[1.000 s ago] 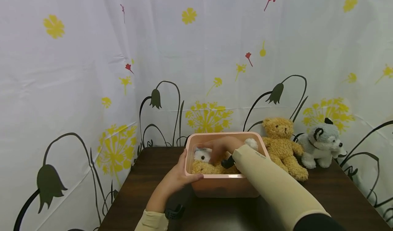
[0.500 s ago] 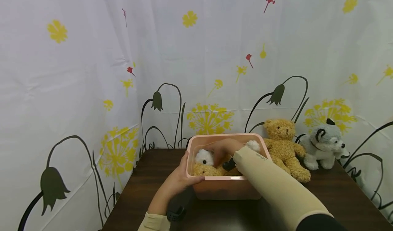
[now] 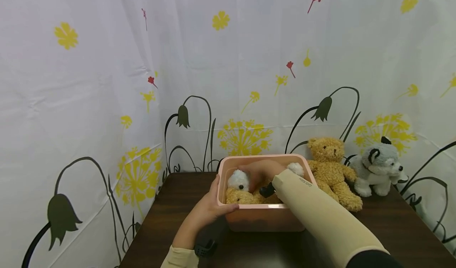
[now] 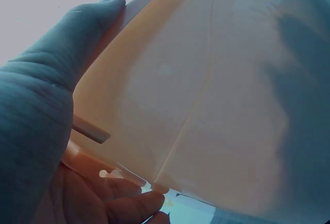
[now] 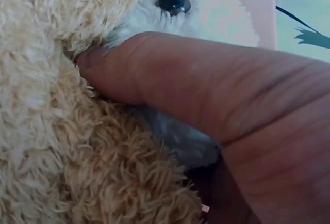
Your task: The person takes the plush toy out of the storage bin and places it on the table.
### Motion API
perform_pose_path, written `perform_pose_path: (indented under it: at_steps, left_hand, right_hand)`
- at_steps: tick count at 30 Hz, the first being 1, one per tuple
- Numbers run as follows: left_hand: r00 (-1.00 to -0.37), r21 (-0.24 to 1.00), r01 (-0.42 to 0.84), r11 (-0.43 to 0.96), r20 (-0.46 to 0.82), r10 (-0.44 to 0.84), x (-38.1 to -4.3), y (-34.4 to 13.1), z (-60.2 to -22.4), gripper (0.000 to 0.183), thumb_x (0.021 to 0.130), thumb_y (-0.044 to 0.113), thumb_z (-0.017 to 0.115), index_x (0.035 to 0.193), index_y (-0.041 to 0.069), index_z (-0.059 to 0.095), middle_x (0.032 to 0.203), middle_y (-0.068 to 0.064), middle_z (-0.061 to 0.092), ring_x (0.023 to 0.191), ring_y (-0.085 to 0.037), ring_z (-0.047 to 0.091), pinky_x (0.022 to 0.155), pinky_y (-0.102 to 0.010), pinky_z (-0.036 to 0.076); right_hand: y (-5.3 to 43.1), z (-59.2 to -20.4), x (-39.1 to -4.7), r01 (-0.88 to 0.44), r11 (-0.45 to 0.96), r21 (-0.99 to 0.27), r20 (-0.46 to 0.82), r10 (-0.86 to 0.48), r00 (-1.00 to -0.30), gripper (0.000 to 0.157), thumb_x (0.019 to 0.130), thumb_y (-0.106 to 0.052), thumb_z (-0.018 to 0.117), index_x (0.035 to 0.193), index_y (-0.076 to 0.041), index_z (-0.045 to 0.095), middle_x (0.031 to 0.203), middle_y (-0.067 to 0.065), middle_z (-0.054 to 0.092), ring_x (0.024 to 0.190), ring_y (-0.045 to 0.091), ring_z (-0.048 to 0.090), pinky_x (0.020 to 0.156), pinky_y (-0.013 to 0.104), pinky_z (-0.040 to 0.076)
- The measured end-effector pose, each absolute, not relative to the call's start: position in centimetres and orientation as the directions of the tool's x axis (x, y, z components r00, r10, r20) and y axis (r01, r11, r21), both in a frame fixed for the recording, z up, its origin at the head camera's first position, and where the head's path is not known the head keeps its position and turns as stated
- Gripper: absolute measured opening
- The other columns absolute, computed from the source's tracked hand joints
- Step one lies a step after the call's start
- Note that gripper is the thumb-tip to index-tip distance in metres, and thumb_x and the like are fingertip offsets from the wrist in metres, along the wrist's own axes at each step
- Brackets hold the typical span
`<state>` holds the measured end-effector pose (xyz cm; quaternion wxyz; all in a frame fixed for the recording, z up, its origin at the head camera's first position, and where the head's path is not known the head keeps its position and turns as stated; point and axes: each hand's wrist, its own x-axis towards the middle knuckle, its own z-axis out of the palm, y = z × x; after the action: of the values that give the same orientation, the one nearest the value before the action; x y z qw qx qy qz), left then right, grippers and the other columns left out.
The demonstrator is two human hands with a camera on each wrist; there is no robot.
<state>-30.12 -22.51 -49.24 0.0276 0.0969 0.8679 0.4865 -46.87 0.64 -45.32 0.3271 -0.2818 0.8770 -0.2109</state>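
A pink plastic bin (image 3: pixel 263 219) stands tilted toward me with plush toys inside. My left hand (image 3: pixel 210 204) grips its left front corner, thumb over the front rim and fingers along the side. The left wrist view shows that thumb at the rim and fingertips under an edge of the bin wall (image 4: pixel 206 90). Inside, my right hand (image 3: pixel 263 171) holds a white plush toy (image 3: pixel 238 179) with a dark eye. Its thumb (image 5: pixel 149 72) presses in between the white fur and a curly golden teddy bear (image 5: pixel 46 131); the other fingers are mostly hidden.
Beside the bin on the right sit another golden teddy bear (image 3: pixel 327 169) and a grey-and-white plush dog (image 3: pixel 381 165). White fluff (image 3: pixel 295 168) shows at the bin's right end. The dark wooden table (image 3: pixel 174 196) meets a flower-print curtain (image 3: pixel 192 62) behind.
My right hand has gone from reaching over the white plush toy to curling around its side. The toy's head has shifted slightly right and shows more. My left hand keeps its grip on the bin.
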Motion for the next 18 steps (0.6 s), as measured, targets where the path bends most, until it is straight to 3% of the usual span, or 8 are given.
perform_pose_path:
  at_steps: [1,5,9,13,15,18]
  left_hand:
    - [-0.979,0.851,0.144,0.505,0.049,0.196,-30.2,-22.5,-49.2,0.134,0.087,0.054,0.090,0.178,0.022,-0.004,0.176,-0.025,0.031,0.151,-0.039,0.051,0.115,-0.063,0.049]
    - [-0.977,0.856,0.154,0.493,0.058,0.205,-30.3,-22.5,-49.2,0.137,0.085,0.055,0.091,0.178,0.021,-0.003,0.176,-0.024,0.031,0.150,-0.037,0.052,0.116,-0.062,0.049]
    - [-0.976,0.857,0.156,0.491,0.057,0.212,-30.4,-22.5,-49.2,0.136,0.086,0.055,0.091,0.178,0.021,-0.003,0.178,-0.023,0.027,0.152,-0.038,0.049,0.117,-0.062,0.047]
    - [-0.977,0.848,0.150,0.507,0.049,0.207,-30.5,-22.6,-49.3,0.135,0.087,0.055,0.090,0.178,0.022,-0.004,0.179,-0.024,0.024,0.154,-0.041,0.047,0.117,-0.064,0.047]
    - [-0.978,0.843,0.148,0.517,0.046,0.206,-30.5,-22.6,-49.3,0.135,0.087,0.056,0.089,0.178,0.022,-0.004,0.179,-0.025,0.024,0.155,-0.043,0.046,0.117,-0.065,0.047]
    - [-0.977,0.843,0.150,0.517,0.047,0.207,-30.5,-22.6,-49.3,0.135,0.087,0.057,0.089,0.178,0.022,-0.004,0.180,-0.024,0.021,0.158,-0.044,0.042,0.119,-0.066,0.044]
  right_hand:
    - [0.7,-45.2,-46.9,-0.398,0.747,-0.532,-0.431,-0.644,-0.633,0.119,0.086,-0.007,0.090,0.176,-0.036,0.018,0.167,-0.003,0.043,0.084,0.015,0.055,0.067,0.034,0.043]
    - [0.9,-44.6,-46.9,-0.534,0.679,-0.504,-0.314,-0.720,-0.618,0.113,0.084,-0.011,0.094,0.174,-0.029,0.029,0.170,0.003,0.043,0.124,0.018,0.054,0.087,0.034,0.050]
    - [1.3,-43.7,-46.7,-0.538,0.633,-0.556,-0.243,-0.743,-0.624,0.111,0.079,-0.012,0.099,0.170,-0.028,0.037,0.159,0.004,0.052,0.126,0.023,0.057,0.097,0.039,0.054]
    - [2.0,-43.2,-46.4,-0.493,0.662,-0.564,-0.223,-0.698,-0.681,0.119,0.080,-0.023,0.100,0.175,-0.027,0.028,0.165,0.005,0.049,0.135,0.025,0.058,0.106,0.046,0.053]
    - [2.3,-43.1,-46.3,-0.471,0.677,-0.565,-0.212,-0.672,-0.710,0.121,0.081,-0.027,0.099,0.176,-0.027,0.024,0.167,0.008,0.048,0.137,0.029,0.059,0.107,0.048,0.054]
    - [2.7,-42.7,-46.2,-0.452,0.649,-0.612,-0.173,-0.668,-0.724,0.111,0.085,-0.021,0.095,0.174,-0.026,0.029,0.163,0.010,0.051,0.133,0.031,0.060,0.104,0.050,0.055]
